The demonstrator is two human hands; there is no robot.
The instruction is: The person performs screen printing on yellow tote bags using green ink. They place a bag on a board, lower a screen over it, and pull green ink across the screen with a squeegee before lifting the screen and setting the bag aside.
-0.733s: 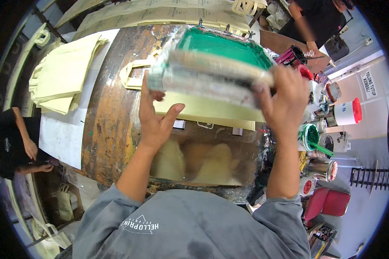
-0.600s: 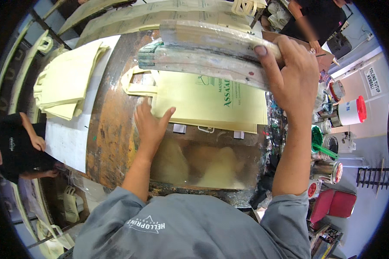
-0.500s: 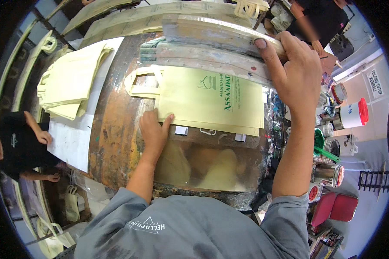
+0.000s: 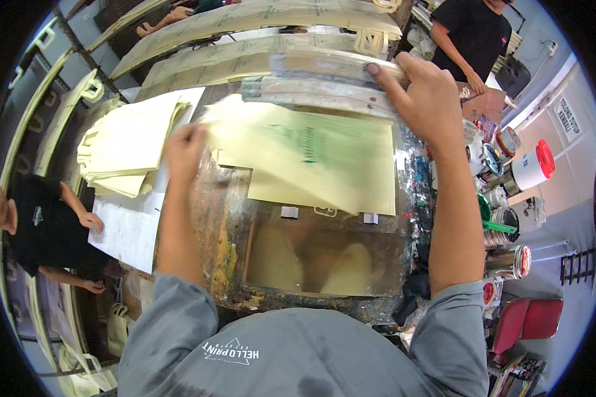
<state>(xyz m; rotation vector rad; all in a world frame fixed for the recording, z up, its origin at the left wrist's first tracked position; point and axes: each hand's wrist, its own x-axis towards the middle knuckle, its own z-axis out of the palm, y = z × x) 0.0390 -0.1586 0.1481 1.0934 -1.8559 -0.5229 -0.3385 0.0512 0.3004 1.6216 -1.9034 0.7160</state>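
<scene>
My left hand is closed at the handle end of a pale yellow tote bag with green print. That end is lifted off the board and blurred by motion. Beneath it lies a second pale yellow bag, flat on the worktable; how much print it bears is hidden. My right hand grips the near right end of a screen-printing frame, thumb on its near side. The frame is tilted up along the far side of the table, above the bags.
The worn, paint-spotted worktable has a glossy panel at its near edge. A stack of yellow bags sits on white board at left, beside a person in black. Paint tins crowd the right; racks of bags stand behind.
My left hand has gone from lying by the bag's near edge to gripping its handle end, raising it up and leftward. My right hand still holds the frame up.
</scene>
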